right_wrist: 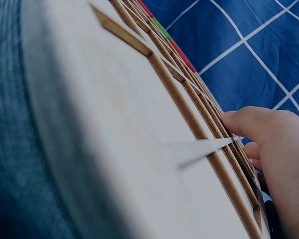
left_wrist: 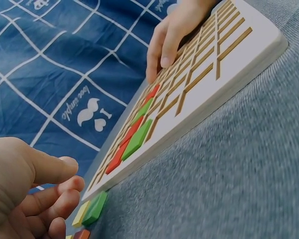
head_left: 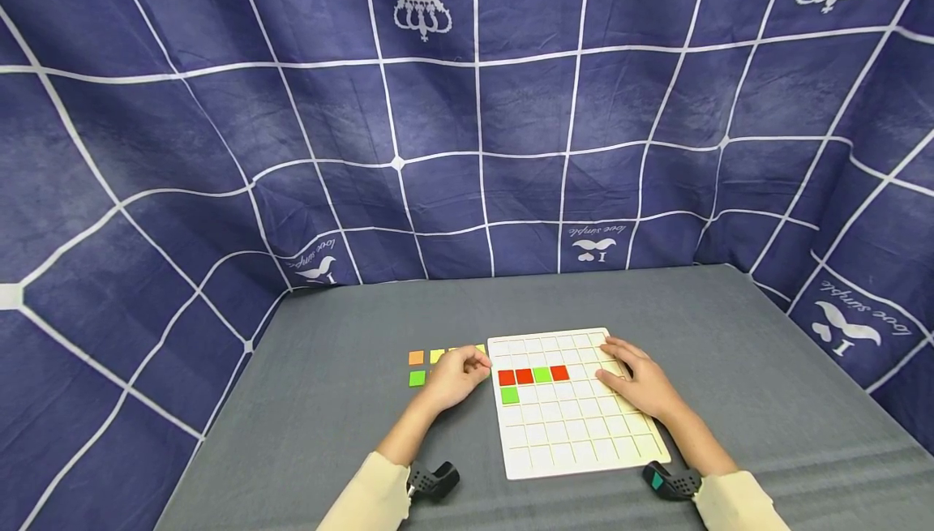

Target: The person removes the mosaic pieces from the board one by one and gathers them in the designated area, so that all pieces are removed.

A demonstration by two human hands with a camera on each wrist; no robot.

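Note:
A white square board (head_left: pixel 543 438) with a grooved grid lies on the grey cloth. Red tiles (head_left: pixel 559 373) and green tiles (head_left: pixel 509 395) sit in cells at its left side. Just off the board's left edge is my left hand (head_left: pixel 454 378), thumb and fingers loosely bent; I see no tile between thumb and fingertips in the left wrist view (left_wrist: pixel 45 186). My right hand (head_left: pixel 645 381) rests on the board's right edge, thumb and fingers spread on its surface. In the right wrist view, the thumb (right_wrist: pixel 254 122) lies near the grooves.
Left of the board lie loose tiles: an orange tile (head_left: pixel 416 357), a green tile (head_left: pixel 417 378) and yellow tiles (head_left: pixel 437 356), partly covered by my left hand. A blue curtain (head_left: pixel 511 109) with white lines hangs behind the grey cloth (head_left: pixel 328 401).

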